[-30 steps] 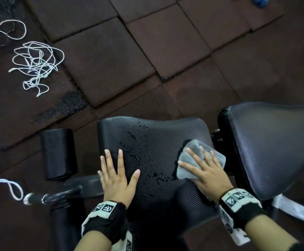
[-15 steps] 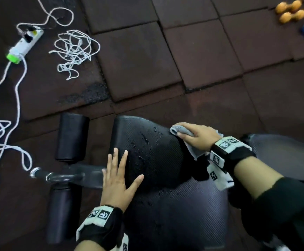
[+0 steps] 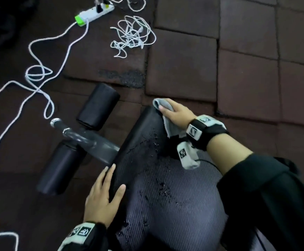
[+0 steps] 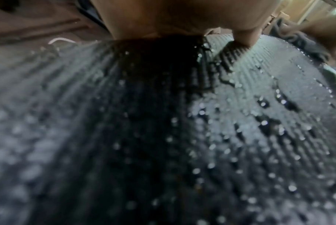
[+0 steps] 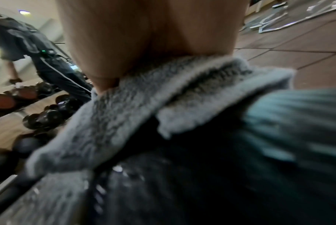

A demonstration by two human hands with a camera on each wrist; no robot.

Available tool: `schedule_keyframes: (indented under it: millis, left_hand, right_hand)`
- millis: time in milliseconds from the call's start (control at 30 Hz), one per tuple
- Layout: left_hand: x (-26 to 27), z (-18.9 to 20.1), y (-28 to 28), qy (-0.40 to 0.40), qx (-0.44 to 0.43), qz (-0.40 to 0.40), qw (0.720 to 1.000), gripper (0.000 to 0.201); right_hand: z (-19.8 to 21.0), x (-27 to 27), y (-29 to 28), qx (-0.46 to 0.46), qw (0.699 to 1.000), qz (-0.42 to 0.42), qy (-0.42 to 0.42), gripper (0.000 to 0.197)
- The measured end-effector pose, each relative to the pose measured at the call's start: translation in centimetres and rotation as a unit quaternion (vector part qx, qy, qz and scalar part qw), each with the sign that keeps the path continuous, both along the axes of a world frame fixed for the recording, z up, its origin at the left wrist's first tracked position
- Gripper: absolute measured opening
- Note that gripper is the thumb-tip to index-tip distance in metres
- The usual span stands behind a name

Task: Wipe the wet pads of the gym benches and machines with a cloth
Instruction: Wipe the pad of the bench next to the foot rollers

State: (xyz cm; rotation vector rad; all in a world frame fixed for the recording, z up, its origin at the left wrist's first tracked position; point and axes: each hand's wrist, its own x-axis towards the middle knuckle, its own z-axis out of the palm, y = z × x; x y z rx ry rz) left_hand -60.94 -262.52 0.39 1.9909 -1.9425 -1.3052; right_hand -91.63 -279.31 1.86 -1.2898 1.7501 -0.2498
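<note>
The black ribbed bench seat pad (image 3: 165,205) is beaded with water drops through its middle. My right hand (image 3: 173,111) presses a grey cloth (image 3: 163,104) onto the pad's far rounded end, and a loose fold of cloth hangs under the wrist. My left hand (image 3: 111,182) lies flat on the pad's left edge, fingers straight and thumb spread. In the left wrist view the wet pad (image 4: 201,121) fills the frame below the thumb (image 4: 244,36). In the right wrist view the palm sits on the fluffy cloth (image 5: 163,99).
Two black foam rollers (image 3: 98,104) (image 3: 60,165) sit on a metal bar (image 3: 86,138) left of the pad. A power strip (image 3: 93,13), white cable (image 3: 38,75) and tangled cord (image 3: 133,35) lie on the rubber floor tiles. Another person (image 5: 38,53) stands by a dumbbell rack (image 5: 43,115).
My right hand has slid the cloth from the pad's near right side to its far end. The left hand shifted to the pad's left edge. The head view swung left.
</note>
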Motion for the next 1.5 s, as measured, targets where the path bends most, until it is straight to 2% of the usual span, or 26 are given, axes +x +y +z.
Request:
schedule_keyframes:
  millis: [100, 200, 333, 400, 500, 567, 667, 733, 800, 900, 1000, 1033, 1167, 1233, 1300, 1400, 1500]
  left_hand:
    - [0.0, 0.2, 0.1, -0.003, 0.004, -0.003, 1.000, 0.062]
    - [-0.2, 0.5, 0.1, -0.009, 0.007, 0.003, 1.000, 0.062]
    - [-0.2, 0.5, 0.2, -0.007, 0.000, 0.004, 1.000, 0.062]
    - [-0.2, 0.5, 0.3, -0.010, 0.003, 0.004, 1.000, 0.062]
    - [-0.2, 0.5, 0.1, -0.017, 0.008, 0.001, 1.000, 0.062]
    - [-0.2, 0.5, 0.1, -0.018, 0.009, 0.002, 1.000, 0.061]
    - [-0.2, 0.3, 0.2, -0.015, 0.005, 0.005, 1.000, 0.060]
    - [-0.2, 0.3, 0.2, -0.013, 0.004, 0.004, 1.000, 0.060]
    - [-0.2, 0.3, 0.2, -0.012, 0.002, 0.004, 1.000, 0.061]
    - [-0.2, 0.3, 0.2, -0.008, 0.002, 0.003, 1.000, 0.062]
    - [-0.2, 0.2, 0.2, -0.007, 0.001, -0.002, 1.000, 0.061]
    - [-0.2, 0.2, 0.2, -0.008, 0.000, -0.003, 1.000, 0.061]
    - [-0.1, 0.1, 0.3, -0.016, -0.002, -0.008, 1.000, 0.062]
    - [-0.1, 0.1, 0.2, -0.015, -0.003, -0.008, 1.000, 0.062]
    - [-0.1, 0.1, 0.2, -0.014, -0.005, -0.008, 1.000, 0.062]
    - [-0.1, 0.0, 0.2, -0.010, -0.007, -0.004, 1.000, 0.063]
    - [-0.1, -0.1, 0.2, -0.010, -0.009, -0.004, 1.000, 0.063]
  right_hand:
    - [0.4, 1.0, -1.3, 0.003, 1.000, 0.031, 0.002, 0.029]
    - [0.7, -0.3, 0.9, -0.016, 0.999, 0.001, -0.030, 0.018]
    - [1.0, -1.1, 2.9, -0.033, 0.999, -0.025, -0.015, 0.020]
    - [0.9, -0.3, 2.3, -0.066, 0.997, -0.001, 0.027, 0.028]
    - [0.3, 1.8, 0.9, -0.130, 0.983, 0.092, 0.092, 0.035]
    - [0.0, 3.1, 0.5, -0.180, 0.950, 0.201, 0.153, 0.041]
    - [0.5, 5.4, 2.0, -0.222, 0.881, 0.345, 0.237, 0.044]
    - [0.8, 6.8, 5.0, -0.248, 0.846, 0.417, 0.221, 0.046]
    - [1.0, 7.3, 8.7, -0.250, 0.824, 0.468, 0.196, 0.049]
    - [0.7, 4.3, 12.5, -0.262, 0.819, 0.471, 0.196, 0.053]
    - [0.7, 0.3, 13.6, -0.292, 0.810, 0.453, 0.230, 0.055]
    - [0.7, -0.8, 13.3, -0.287, 0.822, 0.430, 0.239, 0.058]
    - [0.8, -2.5, 9.5, -0.214, 0.913, 0.273, 0.215, 0.056]
    - [0.7, -1.1, 6.6, -0.197, 0.930, 0.239, 0.199, 0.052]
    - [0.7, 1.8, 3.9, -0.196, 0.920, 0.242, 0.237, 0.048]
    - [0.7, 7.1, 3.2, -0.234, 0.872, 0.305, 0.302, 0.046]
    - [0.7, 10.6, 7.5, -0.270, 0.839, 0.396, 0.260, 0.048]
